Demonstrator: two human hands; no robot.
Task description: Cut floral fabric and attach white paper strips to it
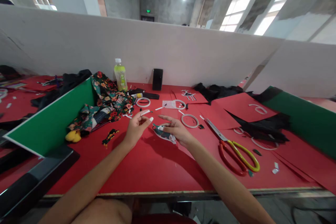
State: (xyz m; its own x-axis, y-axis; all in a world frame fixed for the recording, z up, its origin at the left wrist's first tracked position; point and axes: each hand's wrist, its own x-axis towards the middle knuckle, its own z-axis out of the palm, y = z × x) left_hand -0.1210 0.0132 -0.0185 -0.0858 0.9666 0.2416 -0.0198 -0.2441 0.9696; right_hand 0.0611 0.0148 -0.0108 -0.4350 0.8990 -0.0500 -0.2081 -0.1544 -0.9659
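Observation:
My right hand (pixel 176 130) pinches a dark green patterned fabric piece (pixel 165 135) with a pale edge, held just above the red tabletop. Facing it, my left hand (pixel 137 126) has its thumb and index finger apart. A short white strip (pixel 145 113) shows at the left index fingertip; whether it sticks to the finger or lies behind it, I cannot tell. Beyond the hands are a roll of tape (pixel 190 121) and a checked piece (pixel 169 104). To the right of my right hand lie large scissors (pixel 231 150) with one red and one yellow handle loop.
Floral fabric (pixel 111 94) is heaped at the left near a green divider (pixel 57 115). A green-labelled bottle (pixel 120 75) and a black box-shaped object (pixel 157 79) stand at the back. Red paper sheets (pixel 246 106) and black cloth (pixel 273 127) cover the right side.

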